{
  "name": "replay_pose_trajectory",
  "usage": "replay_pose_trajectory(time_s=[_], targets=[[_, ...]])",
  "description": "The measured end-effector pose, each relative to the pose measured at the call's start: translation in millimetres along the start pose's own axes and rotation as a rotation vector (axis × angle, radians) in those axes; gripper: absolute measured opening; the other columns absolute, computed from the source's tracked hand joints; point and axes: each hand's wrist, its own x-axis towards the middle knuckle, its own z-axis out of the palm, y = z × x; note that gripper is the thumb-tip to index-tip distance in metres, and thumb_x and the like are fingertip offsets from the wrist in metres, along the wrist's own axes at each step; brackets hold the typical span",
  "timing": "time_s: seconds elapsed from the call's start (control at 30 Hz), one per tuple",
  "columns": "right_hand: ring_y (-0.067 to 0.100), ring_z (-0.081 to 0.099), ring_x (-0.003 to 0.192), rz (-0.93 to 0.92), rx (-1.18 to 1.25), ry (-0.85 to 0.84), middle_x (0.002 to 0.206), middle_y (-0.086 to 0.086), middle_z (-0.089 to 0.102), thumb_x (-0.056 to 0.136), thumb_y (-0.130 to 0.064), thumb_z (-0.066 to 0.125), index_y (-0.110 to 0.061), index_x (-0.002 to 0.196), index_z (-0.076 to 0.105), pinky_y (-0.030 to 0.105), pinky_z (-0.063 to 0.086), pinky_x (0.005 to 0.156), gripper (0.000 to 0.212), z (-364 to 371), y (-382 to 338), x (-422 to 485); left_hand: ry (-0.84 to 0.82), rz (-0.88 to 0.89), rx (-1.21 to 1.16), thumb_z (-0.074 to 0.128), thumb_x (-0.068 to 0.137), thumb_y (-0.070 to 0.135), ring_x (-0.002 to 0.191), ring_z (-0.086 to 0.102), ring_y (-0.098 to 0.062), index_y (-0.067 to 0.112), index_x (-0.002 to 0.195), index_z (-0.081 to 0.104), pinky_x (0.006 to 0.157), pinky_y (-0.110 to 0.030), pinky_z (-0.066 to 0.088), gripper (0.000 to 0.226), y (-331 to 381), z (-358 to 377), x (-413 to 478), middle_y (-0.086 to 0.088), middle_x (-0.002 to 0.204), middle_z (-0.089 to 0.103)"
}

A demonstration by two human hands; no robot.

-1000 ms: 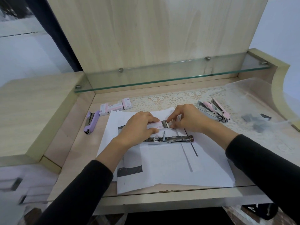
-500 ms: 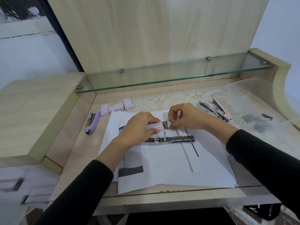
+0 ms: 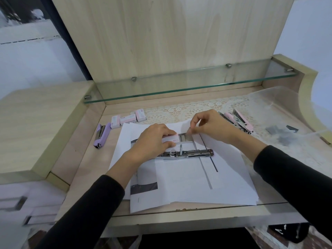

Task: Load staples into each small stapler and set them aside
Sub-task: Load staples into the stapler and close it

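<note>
Pink-trimmed staple box (image 3: 171, 139) clamped in the left grip (image 3: 154, 139), fingers curled round it, most likely to stop it sliding while the contents come out. Silver strip of staples (image 3: 186, 136) at the box's mouth, pinched between thumb and forefinger of the right grip (image 3: 210, 126), other fingers lifted clear. Looks like fetching a strip for loading.

Just below both grips, on the sheets of paper (image 3: 188, 182), the open stapler (image 3: 186, 153), splayed out flat, presumably so the strip can drop straight in. Not yet loaded, by the look of it.

Now the count. One open stapler in the middle. One purple stapler (image 3: 101, 134) off to the left on the table (image 3: 86, 159), closed up, well apart from the work. At least two pink staplers (image 3: 239, 121) huddled at the right on the lace mat (image 3: 179, 112); cannot tell whether a third hides among them. Three more staple boxes (image 3: 127, 120) in a row at the back left, near to hand for refills.
</note>
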Motion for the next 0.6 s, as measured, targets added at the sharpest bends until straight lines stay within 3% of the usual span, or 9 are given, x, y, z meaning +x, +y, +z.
replay_pose_trajectory(time_s=[0.13, 0.27, 0.43, 0.6], targets=[[0.003, 0.051, 0.049, 0.018, 0.175, 0.042, 0.077, 0.014, 0.069, 0.076, 0.004, 0.066, -0.007, 0.065, 0.058, 0.012, 0.037, 0.049, 0.017, -6.9, 0.6, -1.5, -0.015, -0.018, -0.025, 0.067, 0.082, 0.027, 0.104, 0.051, -0.016, 0.017, 0.118, 0.062, 0.089, -0.029, 0.042, 0.038, 2.1, -2.2, -0.2, 0.000, 0.114, 0.061], [0.006, 0.050, 0.043, 0.073, 0.246, 0.071, 0.063, 0.006, 0.064, 0.074, 0.005, 0.068, -0.010, 0.068, 0.058, 0.017, 0.040, 0.048, 0.019, -9.9, 3.4, -3.5, -0.020, -0.039, -0.046, 0.070, 0.079, 0.026, 0.102, 0.052, -0.016, 0.017, 0.117, 0.062, 0.088, -0.029, 0.043, 0.040, 3.9, -4.1, 0.1, 0.001, 0.112, 0.061], [0.007, 0.053, 0.044, 0.105, 0.273, 0.054, 0.066, 0.008, 0.064, 0.077, 0.008, 0.063, -0.008, 0.082, 0.064, 0.017, 0.045, 0.049, 0.017, -11.8, 4.6, -14.7, -0.023, -0.056, -0.089, 0.074, 0.076, 0.028, 0.092, 0.053, -0.011, 0.019, 0.115, 0.063, 0.081, -0.024, 0.042, 0.041, 6.3, -8.0, -0.5, 0.001, 0.110, 0.060], [0.012, 0.060, 0.047, 0.119, 0.358, 0.023, 0.054, -0.003, 0.063, 0.082, 0.007, 0.058, -0.006, 0.082, 0.066, 0.022, 0.055, 0.052, 0.016, -11.2, 2.8, -26.2, 0.061, -0.026, -0.095, 0.067, 0.082, 0.027, 0.091, 0.056, -0.012, 0.018, 0.110, 0.065, 0.085, -0.027, 0.042, 0.030, 12.2, -13.7, -2.5, -0.001, 0.113, 0.059]])
